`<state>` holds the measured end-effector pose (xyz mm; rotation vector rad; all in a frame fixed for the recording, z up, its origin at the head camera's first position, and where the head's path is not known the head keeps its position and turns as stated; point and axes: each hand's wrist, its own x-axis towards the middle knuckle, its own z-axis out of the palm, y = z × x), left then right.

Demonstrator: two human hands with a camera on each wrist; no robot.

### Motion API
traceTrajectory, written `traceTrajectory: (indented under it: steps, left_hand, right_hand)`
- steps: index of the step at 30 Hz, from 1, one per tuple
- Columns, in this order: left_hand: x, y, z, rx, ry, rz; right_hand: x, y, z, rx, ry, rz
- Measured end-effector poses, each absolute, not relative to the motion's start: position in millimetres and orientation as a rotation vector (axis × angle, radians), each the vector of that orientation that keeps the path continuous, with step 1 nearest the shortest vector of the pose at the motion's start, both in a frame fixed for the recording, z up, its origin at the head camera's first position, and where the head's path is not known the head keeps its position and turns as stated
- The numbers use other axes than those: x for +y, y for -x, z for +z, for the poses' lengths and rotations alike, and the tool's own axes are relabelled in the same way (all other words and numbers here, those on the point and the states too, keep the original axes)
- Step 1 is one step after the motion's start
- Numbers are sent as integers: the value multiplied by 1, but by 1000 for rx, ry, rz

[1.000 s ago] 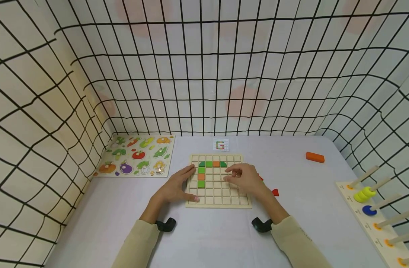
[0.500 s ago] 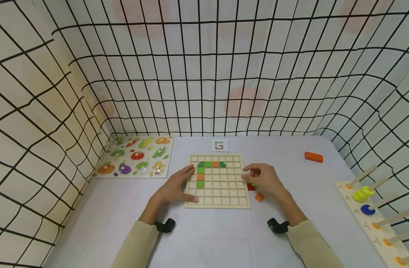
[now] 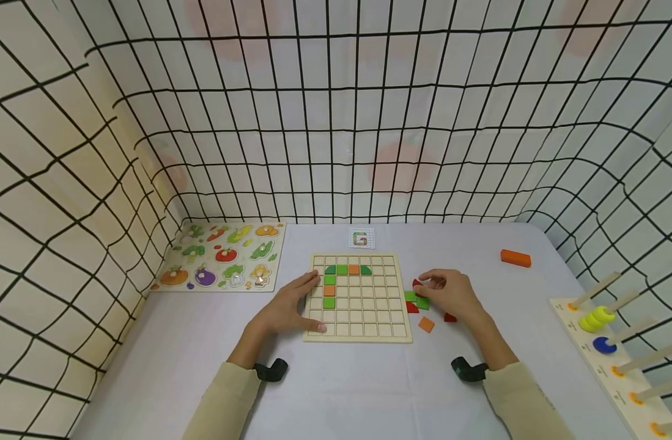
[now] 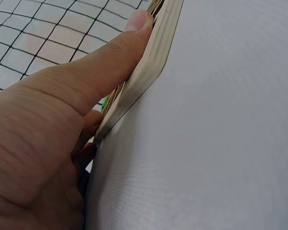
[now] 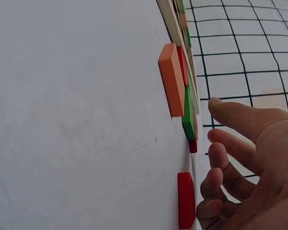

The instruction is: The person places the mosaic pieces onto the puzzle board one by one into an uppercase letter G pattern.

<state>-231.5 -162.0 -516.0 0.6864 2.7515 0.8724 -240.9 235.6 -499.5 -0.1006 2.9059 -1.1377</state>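
Note:
A wooden grid board (image 3: 369, 315) lies on the table. Green and orange tiles sit in its cells, forming a row and a column. My left hand (image 3: 288, 308) rests at the board's left side, its fingertips on the edge and its thumb (image 4: 115, 57) extended over the rim. Right of the board, my right hand (image 3: 448, 293) hovers by loose tiles, thumb and index finger apart in the right wrist view. Close to its fingertips is a red tile (image 3: 416, 283). Beside it lie green tiles (image 3: 422, 303), an orange square tile (image 5: 171, 81) and another red tile (image 5: 185, 200).
A small pattern card (image 3: 361, 238) lies behind the board. To the left is a vegetable puzzle board (image 3: 247, 258). An orange block (image 3: 515, 258) lies at the right, near a peg board (image 3: 580, 327) with rings. Black netting (image 3: 336, 131) surrounds the table.
My right hand has moved right, off the board and over to the loose tiles, uncovering several of them. The left hand has stayed at the board's edge.

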Motion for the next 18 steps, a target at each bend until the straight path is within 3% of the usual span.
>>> traceTrajectory:
  steps: [18]
  left_hand:
    - [-162, 230, -514, 2740, -669, 884]
  right_hand:
    - [239, 251, -505, 2923, 46, -1014]
